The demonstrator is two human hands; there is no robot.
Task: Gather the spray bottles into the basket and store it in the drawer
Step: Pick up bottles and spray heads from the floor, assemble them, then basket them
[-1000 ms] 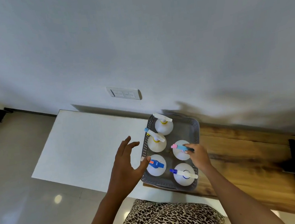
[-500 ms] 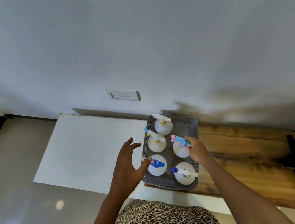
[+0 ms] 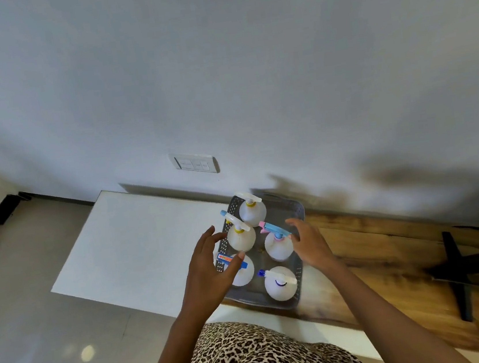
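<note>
A grey perforated basket [image 3: 292, 214] stands where the white cabinet top meets the wooden one, holding several white spray bottles upright. The bottle with the pink and light-blue trigger [image 3: 277, 244] stands at its right side, free of my fingers. My right hand [image 3: 309, 243] hovers open just right of that bottle, over the basket's right rim. My left hand [image 3: 210, 271] is open at the basket's left rim, its thumb in front of the bottle with the blue and orange trigger [image 3: 244, 271]. Neither hand grips anything.
The white cabinet top [image 3: 137, 242] stretches to the left of the basket. A wooden surface [image 3: 392, 256] runs to the right, with a black X-shaped object [image 3: 460, 269] lying on it. The wall with a switch plate [image 3: 195, 163] is right behind the basket.
My right hand has let go of the pink-and-blue-trigger bottle and opened beside it. My left hand has moved closer to the basket's left rim.
</note>
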